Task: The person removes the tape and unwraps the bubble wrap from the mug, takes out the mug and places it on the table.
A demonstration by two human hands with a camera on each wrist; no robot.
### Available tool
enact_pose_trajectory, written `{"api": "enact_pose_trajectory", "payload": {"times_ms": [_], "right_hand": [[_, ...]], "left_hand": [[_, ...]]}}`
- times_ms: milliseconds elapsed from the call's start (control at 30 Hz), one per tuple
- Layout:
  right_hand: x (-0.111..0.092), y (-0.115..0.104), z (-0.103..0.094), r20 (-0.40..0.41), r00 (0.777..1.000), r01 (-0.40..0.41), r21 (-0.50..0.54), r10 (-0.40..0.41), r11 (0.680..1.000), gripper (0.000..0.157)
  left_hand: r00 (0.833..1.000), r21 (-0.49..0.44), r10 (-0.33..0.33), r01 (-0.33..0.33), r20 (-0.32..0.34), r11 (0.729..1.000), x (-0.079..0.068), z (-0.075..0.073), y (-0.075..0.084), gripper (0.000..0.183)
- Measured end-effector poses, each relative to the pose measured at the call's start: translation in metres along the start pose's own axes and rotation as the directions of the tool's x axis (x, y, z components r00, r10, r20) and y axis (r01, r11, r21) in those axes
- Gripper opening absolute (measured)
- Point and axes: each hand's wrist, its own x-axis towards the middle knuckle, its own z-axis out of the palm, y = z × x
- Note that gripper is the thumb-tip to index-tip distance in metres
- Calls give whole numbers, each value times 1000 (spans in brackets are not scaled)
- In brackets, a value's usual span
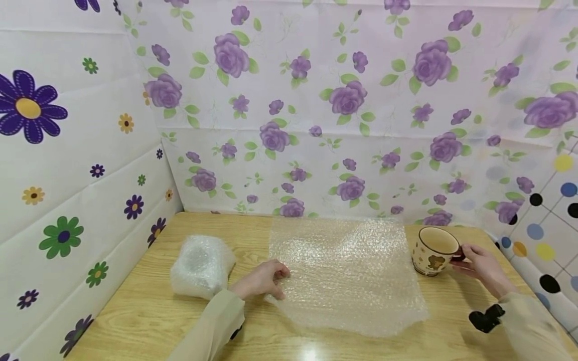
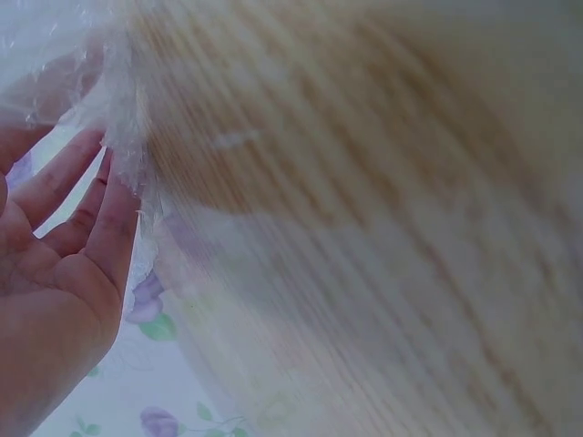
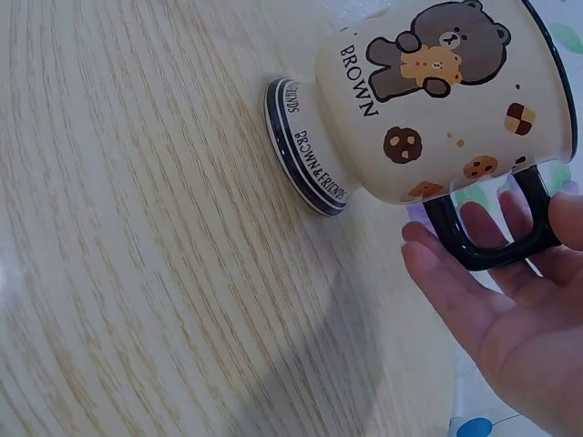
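Note:
A cream mug (image 1: 436, 249) with a bear print and a dark handle stands upright at the right side of the table. My right hand (image 1: 485, 268) holds it by the handle (image 3: 492, 255), with the thumb at the top and the fingers behind. A sheet of bubble wrap (image 1: 343, 276) is spread flat in the middle. At its left edge is my left hand (image 1: 262, 280), thumb and fingers apart and touching the plastic. In the left wrist view the left hand's fingers (image 2: 68, 196) look loosely extended beside the wrap's edge.
A bubble-wrapped bundle (image 1: 203, 265) sits on the left of the wooden table (image 1: 131, 311), close to my left forearm; its contents are hard to make out. Flowered cloth (image 1: 289, 100) hangs behind the table, with patterned cloths at both sides.

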Motion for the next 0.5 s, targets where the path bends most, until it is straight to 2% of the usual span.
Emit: {"api": "enact_pose_trajectory", "payload": {"times_ms": [67, 167, 267, 367, 433, 500], "right_hand": [[1, 2, -1, -15, 1000, 7, -13, -8, 1000, 41], [2, 3, -3, -58, 998, 13, -97, -19, 995, 40], [7, 7, -9, -115, 992, 27, -237, -56, 971, 53], [17, 20, -21, -163, 979, 52, -373, -121, 926, 64], [21, 22, -24, -186, 970, 72, -403, -159, 912, 58], [19, 14, -19, -209, 965, 57, -421, -158, 905, 54]], "left_hand": [[1000, 5, 0, 0, 1, 1000, 0, 0, 0, 45], [1000, 12, 2, -2, 0, 1000, 0, 0, 0, 45], [1000, 19, 1, -1, -3, 1000, 0, 0, 0, 45], [1000, 17, -1, 1, -5, 1000, 1, 1, -1, 45], [1000, 16, 0, 1, -7, 1000, 1, 1, -1, 45], [1000, 15, 2, -2, -7, 1000, 1, 1, -1, 45]]}}
